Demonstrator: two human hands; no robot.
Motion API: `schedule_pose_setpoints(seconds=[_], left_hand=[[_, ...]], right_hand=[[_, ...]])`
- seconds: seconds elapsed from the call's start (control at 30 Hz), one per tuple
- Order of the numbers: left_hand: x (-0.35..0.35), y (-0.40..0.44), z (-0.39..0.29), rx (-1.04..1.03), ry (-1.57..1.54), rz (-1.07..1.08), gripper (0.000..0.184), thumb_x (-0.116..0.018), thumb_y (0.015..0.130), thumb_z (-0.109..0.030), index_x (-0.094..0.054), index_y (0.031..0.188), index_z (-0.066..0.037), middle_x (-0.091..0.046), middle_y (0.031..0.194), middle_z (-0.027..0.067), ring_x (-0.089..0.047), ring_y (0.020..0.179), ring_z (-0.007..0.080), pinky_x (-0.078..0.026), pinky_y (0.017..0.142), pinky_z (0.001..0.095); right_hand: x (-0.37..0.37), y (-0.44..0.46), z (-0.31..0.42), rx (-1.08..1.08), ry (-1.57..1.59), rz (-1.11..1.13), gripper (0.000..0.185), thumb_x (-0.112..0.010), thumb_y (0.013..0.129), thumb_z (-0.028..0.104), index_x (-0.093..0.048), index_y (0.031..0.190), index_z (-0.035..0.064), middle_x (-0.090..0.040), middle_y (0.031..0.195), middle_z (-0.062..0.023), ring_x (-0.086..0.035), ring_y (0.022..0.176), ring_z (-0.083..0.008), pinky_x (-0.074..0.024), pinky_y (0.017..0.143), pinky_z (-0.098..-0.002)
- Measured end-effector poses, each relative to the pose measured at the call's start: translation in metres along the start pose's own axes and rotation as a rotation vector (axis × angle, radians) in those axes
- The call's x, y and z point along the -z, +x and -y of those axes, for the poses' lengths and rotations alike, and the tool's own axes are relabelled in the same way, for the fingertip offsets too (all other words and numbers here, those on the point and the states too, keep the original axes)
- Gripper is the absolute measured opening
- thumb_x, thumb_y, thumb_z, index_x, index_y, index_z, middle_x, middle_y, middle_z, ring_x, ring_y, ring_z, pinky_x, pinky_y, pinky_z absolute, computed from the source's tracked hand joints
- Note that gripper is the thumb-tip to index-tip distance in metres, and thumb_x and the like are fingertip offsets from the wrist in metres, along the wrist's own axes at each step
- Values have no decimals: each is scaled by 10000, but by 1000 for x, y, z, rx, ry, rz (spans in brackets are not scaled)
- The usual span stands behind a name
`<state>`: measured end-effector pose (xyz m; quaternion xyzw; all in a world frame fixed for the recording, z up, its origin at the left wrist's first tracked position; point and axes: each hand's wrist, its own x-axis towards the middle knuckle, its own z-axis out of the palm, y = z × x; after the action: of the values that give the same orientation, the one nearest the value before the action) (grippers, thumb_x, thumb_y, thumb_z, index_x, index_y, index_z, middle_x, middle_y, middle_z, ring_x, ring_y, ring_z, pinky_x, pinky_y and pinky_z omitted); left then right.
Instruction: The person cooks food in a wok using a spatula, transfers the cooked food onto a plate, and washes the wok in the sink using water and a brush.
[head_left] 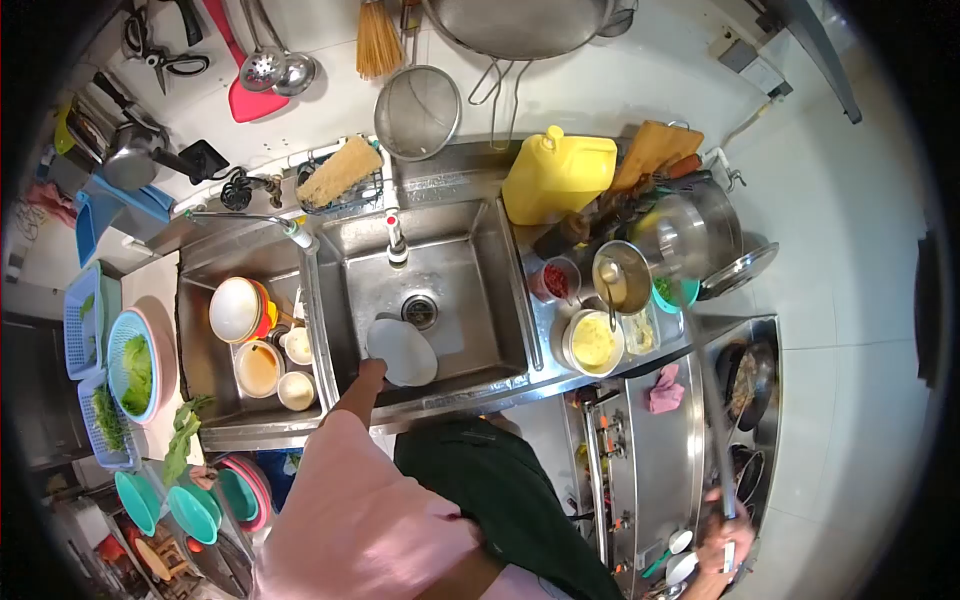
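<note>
In the head view my left hand (372, 378) reaches into the right sink basin and grips the rim of a white bowl (404, 352), which is beside the drain (420, 312). At the far lower right, my right hand (722, 540) is closed around the long metal handle (718, 440) of a ladle. The ladle's round head (670, 240) is blurred; it is above the counter beside the sink, close to a metal pot (621, 277) and a teal bowl (675, 292).
Stacked bowls and cups (238, 310) sit in the left basin. A yellow jug (560, 177) and a tub of yellow food (593, 343) stand right of the sink. The stove (660, 450) holds a dark pan (752, 385). Baskets of greens (135, 365) stand at left.
</note>
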<state>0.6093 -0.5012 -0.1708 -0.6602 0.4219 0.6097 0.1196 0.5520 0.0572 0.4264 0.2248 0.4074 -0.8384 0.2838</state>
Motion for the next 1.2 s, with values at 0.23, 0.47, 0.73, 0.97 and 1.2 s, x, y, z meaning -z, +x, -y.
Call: schedule_pose_setpoints(seconds=[0.23, 0.47, 0.73, 0.97, 1.2], left_hand=[[-20, 80, 33, 1, 14, -9, 379, -647, 799, -74, -593, 1171, -27, -616, 1155, 194, -641, 1018, 334, -531, 791, 547], [3, 78, 47, 90, -73, 195, 184, -647, 839, -263, -612, 834, -83, -608, 790, 83, -610, 693, 224, -474, 599, 409], [49, 42, 21, -503, 263, 14, 254, -620, 877, -234, -657, 990, -11, -642, 814, 92, -615, 731, 209, -488, 651, 376], [88, -171, -82, -984, -130, -162, 251, -527, 993, -159, -617, 1141, 22, -695, 992, 126, -631, 912, 161, -490, 826, 285], [104, -237, -115, -1251, -392, -436, 186, -534, 1012, -173, -609, 1044, -6, -667, 913, 67, -608, 799, 143, -490, 753, 291]], right_hand=[[-4, 58, -81, -432, -195, 11, 542, -618, 834, 16, -427, 1315, -142, -415, 574, -38, -363, 379, -72, -240, 324, -261], [-54, 134, -130, -590, -925, 14, 451, -706, 793, 127, -592, 1207, -9, -551, 672, 10, -483, 482, -60, -339, 395, -218], [-42, 168, -160, -434, -1601, 161, 306, -667, 861, 117, -582, 1149, 55, -640, 777, -38, -616, 691, -113, -486, 592, -289], [-35, 163, -177, 172, -2098, 258, 370, -617, 829, 90, -533, 1189, 110, -658, 730, -183, -693, 688, -344, -537, 595, -444], [-6, 146, -186, 437, -2193, 69, 292, -606, 808, 44, -530, 1084, 105, -627, 651, -145, -655, 562, -325, -494, 490, -426]])
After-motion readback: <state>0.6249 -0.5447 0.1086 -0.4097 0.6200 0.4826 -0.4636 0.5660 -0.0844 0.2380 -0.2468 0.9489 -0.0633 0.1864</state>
